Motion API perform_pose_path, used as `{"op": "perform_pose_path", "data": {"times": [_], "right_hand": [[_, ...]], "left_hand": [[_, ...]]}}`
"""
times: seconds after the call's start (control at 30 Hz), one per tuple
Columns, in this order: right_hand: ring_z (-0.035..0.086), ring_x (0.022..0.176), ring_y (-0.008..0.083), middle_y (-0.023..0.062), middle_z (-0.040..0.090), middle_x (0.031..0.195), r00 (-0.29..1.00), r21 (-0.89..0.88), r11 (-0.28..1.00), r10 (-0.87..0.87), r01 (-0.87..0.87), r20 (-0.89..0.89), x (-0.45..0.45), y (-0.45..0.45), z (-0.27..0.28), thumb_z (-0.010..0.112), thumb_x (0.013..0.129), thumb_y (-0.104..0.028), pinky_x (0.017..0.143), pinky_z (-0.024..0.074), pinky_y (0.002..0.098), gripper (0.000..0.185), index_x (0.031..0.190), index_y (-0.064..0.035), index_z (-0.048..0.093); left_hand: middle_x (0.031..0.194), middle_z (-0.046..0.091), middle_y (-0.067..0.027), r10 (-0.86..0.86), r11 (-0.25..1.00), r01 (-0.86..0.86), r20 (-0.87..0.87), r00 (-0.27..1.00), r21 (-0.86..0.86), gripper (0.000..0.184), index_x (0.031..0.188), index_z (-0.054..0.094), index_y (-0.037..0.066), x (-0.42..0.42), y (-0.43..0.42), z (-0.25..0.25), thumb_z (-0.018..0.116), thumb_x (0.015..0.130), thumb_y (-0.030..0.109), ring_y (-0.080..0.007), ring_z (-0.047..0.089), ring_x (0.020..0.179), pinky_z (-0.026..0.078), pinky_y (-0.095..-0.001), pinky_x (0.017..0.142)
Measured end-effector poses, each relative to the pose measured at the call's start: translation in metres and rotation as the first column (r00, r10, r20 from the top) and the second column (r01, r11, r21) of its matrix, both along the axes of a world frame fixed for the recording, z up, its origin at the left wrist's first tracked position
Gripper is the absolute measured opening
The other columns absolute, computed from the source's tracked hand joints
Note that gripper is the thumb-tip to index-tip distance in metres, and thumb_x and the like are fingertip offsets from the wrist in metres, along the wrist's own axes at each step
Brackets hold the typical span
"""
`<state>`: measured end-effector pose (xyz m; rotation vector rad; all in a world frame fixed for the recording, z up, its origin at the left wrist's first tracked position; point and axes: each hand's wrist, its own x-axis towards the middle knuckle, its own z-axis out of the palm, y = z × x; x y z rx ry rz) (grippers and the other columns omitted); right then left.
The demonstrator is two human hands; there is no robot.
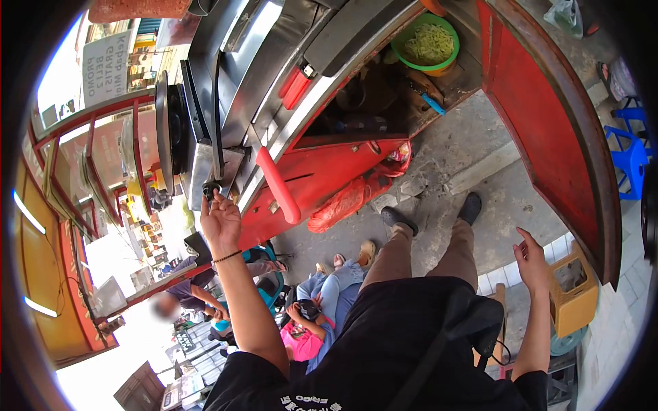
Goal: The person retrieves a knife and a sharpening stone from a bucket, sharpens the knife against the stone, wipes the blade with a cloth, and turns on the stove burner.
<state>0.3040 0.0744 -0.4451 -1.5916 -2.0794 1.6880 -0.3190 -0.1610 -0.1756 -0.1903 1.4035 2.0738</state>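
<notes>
My left hand point(223, 222), with a beaded bracelet on its wrist, reaches to the metal stall counter. Its thumb and fingertips are closed on a small black knob point(210, 188) at the counter's end, partly covered by the fingers. Just above the knob is a round dark griddle or pan point(164, 133) seen edge-on. A red-handled tool point(277, 185) sticks out from the counter to the right of this hand. My right hand point(531, 260) hangs at my side, fingers loosely apart and holding nothing, near a yellow plastic stool point(573, 294).
A green bowl point(428, 44) of shredded vegetables stands in the open red cabinet. Its red door point(548, 103) swings out on the right. A red plastic bag point(346, 205) hangs below the counter. Seated people point(308, 329) are at lower left; blue stools point(627, 161) stand far right.
</notes>
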Motion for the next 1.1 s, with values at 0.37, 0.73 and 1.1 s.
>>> {"op": "perform_pose_path", "data": {"times": [0.37,0.73,1.1], "right_hand": [[0.053,0.062,0.0168,0.0091,0.058,0.075,0.998,0.031,0.999,-0.008,0.009,-0.055,0.003,0.006,-0.005,0.063,0.092,-0.001,0.061,0.0473,0.0318,0.044,0.135,-0.0086,0.058],[0.055,0.066,0.0144,0.0081,0.060,0.080,0.988,-0.018,1.000,-0.026,0.024,-0.155,-0.006,0.017,0.022,0.065,0.089,-0.001,0.061,0.0485,0.0304,0.044,0.132,-0.0067,0.061],[0.057,0.123,0.0319,0.0159,0.062,0.131,0.043,0.380,0.425,0.710,-0.822,-0.702,-0.285,-0.078,0.153,0.040,0.107,-0.035,0.107,0.0423,0.0416,0.046,0.133,-0.0027,0.060]], "left_hand": [[0.091,0.069,-0.0114,-0.024,0.985,0.016,0.043,0.999,0.174,0.038,0.118,0.060,-0.009,-0.008,-0.016,-0.002,0.042,0.107,0.023,-0.0140,0.053,0.068,0.041,-0.0250,0.055],[0.093,0.071,-0.0050,-0.233,0.971,0.235,-0.044,0.972,0.044,0.029,0.113,0.062,0.004,0.037,-0.026,-0.042,0.042,0.106,0.024,-0.0156,0.064,0.079,0.052,-0.0272,0.067],[0.103,0.072,-0.0073,-0.797,-0.323,0.208,0.147,-0.585,-0.923,0.030,0.118,0.067,0.009,0.280,0.076,-0.267,0.060,0.094,0.025,-0.0186,0.068,0.097,0.056,-0.0355,0.081]]}}
